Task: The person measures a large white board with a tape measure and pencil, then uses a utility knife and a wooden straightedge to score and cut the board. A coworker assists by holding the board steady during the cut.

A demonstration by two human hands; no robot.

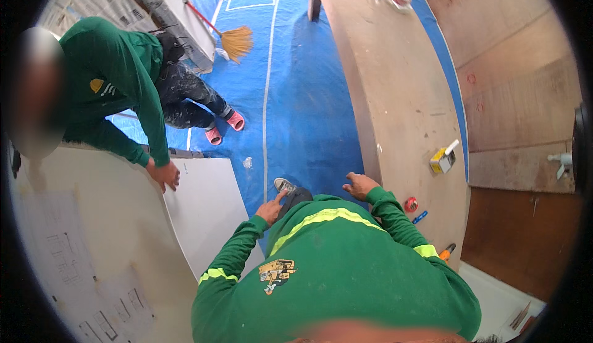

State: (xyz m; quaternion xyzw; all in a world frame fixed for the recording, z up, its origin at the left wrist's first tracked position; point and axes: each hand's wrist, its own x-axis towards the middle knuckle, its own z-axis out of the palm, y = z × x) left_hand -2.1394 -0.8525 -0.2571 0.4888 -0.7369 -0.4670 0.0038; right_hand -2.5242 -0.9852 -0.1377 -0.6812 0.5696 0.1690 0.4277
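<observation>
My left hand (270,210) is in front of my body with its index finger stretched out and nothing visible in it. It is nearest to my leg and the white board (207,198). My right hand (361,186) is beside the long wooden bench (395,89), fingers apart and holding nothing. Between my hands, one of my sneakers (284,185) shows on the blue floor sheet (302,120). A co-worker's hands (165,176) rest at the edge of the white board on the left.
On the bench are a yellow box (442,159), a red roll (411,204), a blue tool (420,217) and an orange-handled tool (447,252). A broom (236,42) leans near the wall. The co-worker (117,77) bends over at the left; drawings (74,262) lie nearer me.
</observation>
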